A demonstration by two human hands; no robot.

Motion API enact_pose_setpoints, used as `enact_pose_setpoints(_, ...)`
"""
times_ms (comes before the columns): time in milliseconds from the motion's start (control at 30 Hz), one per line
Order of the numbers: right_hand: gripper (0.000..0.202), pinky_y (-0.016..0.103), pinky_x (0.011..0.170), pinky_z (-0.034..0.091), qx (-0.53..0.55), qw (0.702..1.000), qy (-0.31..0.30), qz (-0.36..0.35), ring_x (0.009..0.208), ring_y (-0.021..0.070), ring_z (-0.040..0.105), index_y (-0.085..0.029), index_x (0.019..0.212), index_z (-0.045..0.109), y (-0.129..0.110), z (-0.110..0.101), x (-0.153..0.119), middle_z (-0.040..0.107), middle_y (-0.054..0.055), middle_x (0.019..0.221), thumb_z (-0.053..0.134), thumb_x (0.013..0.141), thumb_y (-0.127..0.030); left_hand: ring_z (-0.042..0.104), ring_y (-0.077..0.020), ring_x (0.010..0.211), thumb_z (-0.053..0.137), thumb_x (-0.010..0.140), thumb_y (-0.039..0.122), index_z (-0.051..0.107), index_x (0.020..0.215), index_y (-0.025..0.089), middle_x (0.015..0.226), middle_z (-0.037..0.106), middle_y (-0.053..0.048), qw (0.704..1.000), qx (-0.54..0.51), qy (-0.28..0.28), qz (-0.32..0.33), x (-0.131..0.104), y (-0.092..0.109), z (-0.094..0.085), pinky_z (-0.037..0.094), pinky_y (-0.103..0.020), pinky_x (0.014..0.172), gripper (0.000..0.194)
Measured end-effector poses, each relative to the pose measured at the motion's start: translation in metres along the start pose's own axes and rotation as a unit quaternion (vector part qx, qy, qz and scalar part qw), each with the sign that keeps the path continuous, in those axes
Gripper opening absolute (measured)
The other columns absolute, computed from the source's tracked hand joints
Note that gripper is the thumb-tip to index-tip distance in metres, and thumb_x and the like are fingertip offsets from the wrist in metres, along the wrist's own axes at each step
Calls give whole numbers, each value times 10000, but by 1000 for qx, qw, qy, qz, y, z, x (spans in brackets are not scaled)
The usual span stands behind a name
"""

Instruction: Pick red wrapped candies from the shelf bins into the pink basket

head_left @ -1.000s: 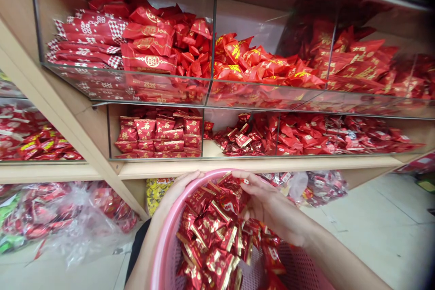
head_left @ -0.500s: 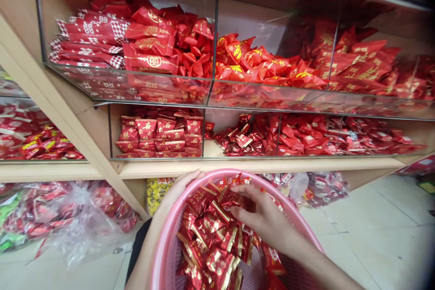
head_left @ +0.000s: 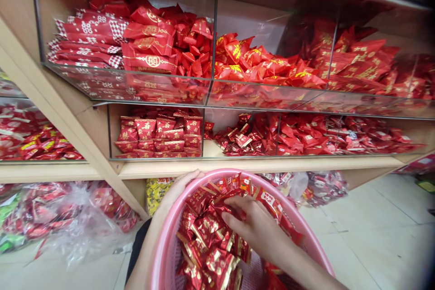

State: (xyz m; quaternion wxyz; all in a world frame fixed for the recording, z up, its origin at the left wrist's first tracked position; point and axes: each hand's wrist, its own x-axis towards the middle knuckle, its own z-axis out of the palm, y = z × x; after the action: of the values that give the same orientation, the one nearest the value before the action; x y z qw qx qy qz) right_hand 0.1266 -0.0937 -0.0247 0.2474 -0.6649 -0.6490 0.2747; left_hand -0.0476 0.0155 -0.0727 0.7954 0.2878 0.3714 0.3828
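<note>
A pink plastic basket (head_left: 162, 244) with a mesh inside holds many red candy packets (head_left: 211, 224) with gold ends and print. My left hand (head_left: 181, 186) grips the far left of its rim, most of the fingers hidden behind it. Over the packets inside lies my right hand (head_left: 253, 224), palm down. Its thumb and fingers are apart and touch the packets; the fingertips are partly lost among the wrappers. Larger red packets with white double-happiness marks (head_left: 268, 199) lie along the far right side of the basket.
Clear-fronted shelf bins with red packets (head_left: 149, 61) stand ahead in two rows, above a wooden ledge (head_left: 136, 170). Below it are plastic bags of sweets (head_left: 74, 222) on the left, yellow packets (head_left: 158, 195), and more bags (head_left: 326, 188) on the right. The floor is tiled (head_left: 374, 244).
My right hand has moved slightly left and nearer to me over the packets, uncovering more packets at the basket's far side. My left hand stays on the rim.
</note>
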Motion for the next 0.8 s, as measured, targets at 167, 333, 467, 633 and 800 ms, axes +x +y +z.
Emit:
enact_pose_setpoints(167, 313, 421, 803, 422, 44, 999, 7, -17, 933, 262, 554, -220, 1025, 615, -7, 0, 7, 637, 95, 969, 513, 790, -400, 590, -193, 880, 506, 852, 315, 564, 1048, 134, 1047, 591, -67, 1000, 8, -12, -1, -1, 2, 1, 493, -372, 755, 273)
enact_pose_setpoints(333, 342, 376, 810, 444, 149, 987, 40, -44, 967, 232, 569, -222, 1113, 539, -5, 7, 15, 623, 91, 1060, 502, 812, -379, 637, -194, 797, 589, 790, 329, 650, 903, 114, 870, 690, -64, 1000, 13, -22, 4, -2, 7, 3, 481, -323, 738, 250)
enact_pose_setpoints(467, 330, 359, 814, 449, 163, 984, 46, -52, 971, 219, 565, -214, 1116, 528, -4, 13, 17, 621, 88, 1042, 495, 824, -364, 657, -231, 772, 676, 697, 303, 704, 817, 121, 749, 723, -61, 1000, 9, -21, 15, -1, 7, 5, 466, -273, 711, 220)
enact_pose_setpoints(633, 295, 389, 838, 434, 99, 989, 71, -82, 956, 222, 550, -231, 1116, 526, -2, 20, 15, 588, 75, 1033, 488, 835, -312, 662, -235, 746, 674, 693, 309, 704, 811, 123, 731, 725, -66, 1000, 8, -23, 14, 0, 7, 5, 470, -274, 687, 222)
enact_pose_setpoints(800, 312, 392, 862, 427, 59, 991, 69, -104, 1007, 232, 521, -241, 1115, 520, -4, 16, 10, 527, 84, 1132, 528, 812, -311, 661, -248, 758, 669, 697, 326, 701, 829, 127, 762, 726, -74, 999, 6, -31, 7, -2, 7, 5, 472, -284, 689, 241)
